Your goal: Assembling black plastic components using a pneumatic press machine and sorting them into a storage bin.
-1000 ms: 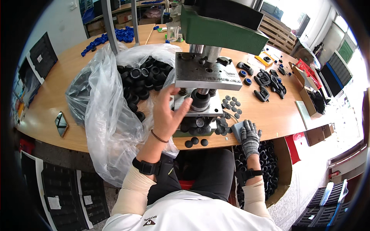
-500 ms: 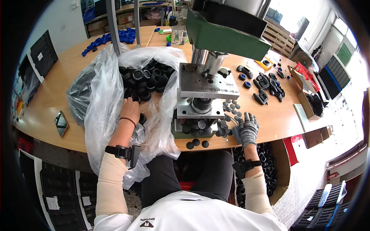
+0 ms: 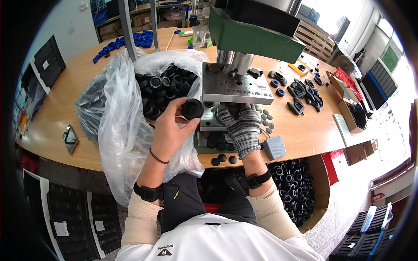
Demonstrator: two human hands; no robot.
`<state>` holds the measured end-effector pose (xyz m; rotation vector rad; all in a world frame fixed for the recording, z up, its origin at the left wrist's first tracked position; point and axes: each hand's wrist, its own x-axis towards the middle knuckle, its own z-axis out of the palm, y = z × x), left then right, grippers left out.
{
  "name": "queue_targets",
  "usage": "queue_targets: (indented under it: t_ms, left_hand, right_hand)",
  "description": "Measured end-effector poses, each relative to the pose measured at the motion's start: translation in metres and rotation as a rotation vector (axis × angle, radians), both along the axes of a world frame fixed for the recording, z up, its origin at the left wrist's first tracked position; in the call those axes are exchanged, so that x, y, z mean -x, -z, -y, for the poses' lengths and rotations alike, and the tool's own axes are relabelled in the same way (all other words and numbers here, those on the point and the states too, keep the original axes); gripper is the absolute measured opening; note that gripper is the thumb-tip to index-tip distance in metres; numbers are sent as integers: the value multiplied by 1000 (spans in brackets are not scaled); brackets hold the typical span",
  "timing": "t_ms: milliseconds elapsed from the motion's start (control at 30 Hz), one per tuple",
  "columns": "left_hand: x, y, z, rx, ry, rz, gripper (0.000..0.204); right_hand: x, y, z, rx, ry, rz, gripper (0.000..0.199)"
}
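Observation:
My left hand [image 3: 170, 128] is bare and holds a round black rubber cap [image 3: 192, 108] by its fingertips, just left of the press die. My right hand [image 3: 241, 126] wears a grey knit glove and reaches under the steel die plate [image 3: 235, 88] of the green press [image 3: 252, 31]; whether it grips anything there is hidden. A clear plastic bag [image 3: 126, 117] full of black rubber rings [image 3: 161, 89] lies open to the left of my left hand.
A grey foot-pedal-like box [image 3: 273, 147] sits at the bench edge by small black discs [image 3: 222, 158]. Black parts [image 3: 305, 93] lie to the right, a phone [image 3: 70, 138] at left, blue pieces [image 3: 130, 41] far back. A cardboard box of black rings [image 3: 296, 191] stands below.
My left hand came out of the bag with a black cap and moved right to the die. My right hand moved from the bench edge up under the die plate.

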<state>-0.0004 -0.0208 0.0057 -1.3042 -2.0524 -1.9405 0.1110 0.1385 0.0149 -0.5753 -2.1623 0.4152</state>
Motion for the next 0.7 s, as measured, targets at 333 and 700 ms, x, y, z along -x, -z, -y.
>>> queue_targets:
  t_ms: [333,700]
  left_hand:
    - [-27,-1,-59,51,-32,-343,52]
    - [-30,9,-45,-55,-89,-232,47]
  right_hand:
    - [-194,125,-83,274,356,-56,61]
    - [-160,134,-100,-44,346,727,46]
